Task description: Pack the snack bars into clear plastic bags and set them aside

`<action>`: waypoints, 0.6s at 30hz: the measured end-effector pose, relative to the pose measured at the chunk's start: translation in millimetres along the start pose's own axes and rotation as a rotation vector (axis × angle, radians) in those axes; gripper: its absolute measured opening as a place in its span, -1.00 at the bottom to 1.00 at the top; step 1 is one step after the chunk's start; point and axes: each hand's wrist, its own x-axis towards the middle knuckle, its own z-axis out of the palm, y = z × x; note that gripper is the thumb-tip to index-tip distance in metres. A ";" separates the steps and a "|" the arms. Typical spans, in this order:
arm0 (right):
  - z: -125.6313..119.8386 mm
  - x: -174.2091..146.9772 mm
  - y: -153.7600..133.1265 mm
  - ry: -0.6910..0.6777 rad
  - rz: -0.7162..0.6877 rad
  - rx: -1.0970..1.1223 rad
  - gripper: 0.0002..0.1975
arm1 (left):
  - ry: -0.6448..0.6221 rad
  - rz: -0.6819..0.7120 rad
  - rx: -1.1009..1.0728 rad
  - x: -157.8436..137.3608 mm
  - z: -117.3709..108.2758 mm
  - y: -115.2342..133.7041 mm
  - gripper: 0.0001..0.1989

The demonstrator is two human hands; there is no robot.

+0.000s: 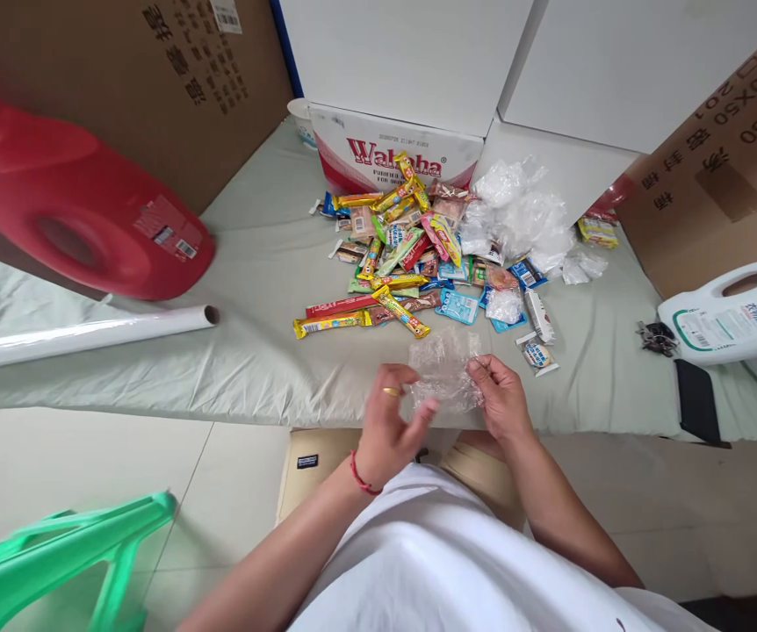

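A crumpled clear plastic bag (443, 369) hangs between both hands over the near edge of the pale green cloth surface (260, 290). My left hand (388, 430), with a gold ring and a red wrist cord, pinches its left side. My right hand (501, 399) grips its right side. Just beyond lies a heap of colourful snack packets (405, 254), with long yellow and red sticks at its front.
A pile of empty clear bags (523, 215) lies behind the snacks, by a Wahaha carton (378, 154). A red jug (68, 206) and a paper roll (82, 333) sit left; a white jug (734, 312), keys (656, 336) and a dark phone (695, 399) right. A green stool (55, 557) stands lower left.
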 end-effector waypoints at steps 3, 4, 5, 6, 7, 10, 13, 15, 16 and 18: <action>5.8 -4.5 -5.4 -0.042 -0.051 -0.037 -0.56 | -0.184 0.057 0.025 0.7 19.0 6.1 -0.70; 7.5 -5.0 -6.4 -0.046 -0.063 -0.039 -0.54 | -0.201 0.043 0.027 1.8 24.8 4.8 -0.79; 8.4 -4.9 -6.7 -0.042 -0.069 -0.034 -0.53 | -0.207 0.013 0.015 3.1 29.2 2.2 -0.87; 8.3 -4.3 -6.3 -0.029 -0.069 -0.020 -0.51 | -0.202 -0.036 -0.017 4.4 32.0 -1.2 -0.88; 7.3 -3.3 -5.0 -0.009 -0.063 -0.001 -0.50 | -0.190 -0.099 -0.068 5.7 32.9 -4.8 -0.86; -0.8 0.3 1.1 0.075 -0.034 0.043 -0.48 | -0.089 -0.342 -0.306 10.4 26.2 -14.1 -0.77; -12.1 1.8 6.5 0.161 -0.014 0.054 -0.46 | 0.050 -0.538 -0.531 16.3 11.7 -19.4 -0.63; -19.7 1.4 8.3 0.197 -0.015 0.066 -0.47 | 0.137 -0.589 -0.620 20.5 1.4 -22.6 -0.57; -23.5 0.9 8.7 0.208 -0.015 0.069 -0.48 | 0.180 -0.589 -0.649 22.6 -3.5 -24.5 -0.56; -31.0 -0.2 9.3 0.224 -0.012 0.059 -0.49 | 0.257 -0.573 -0.679 26.3 -11.6 -29.0 -0.55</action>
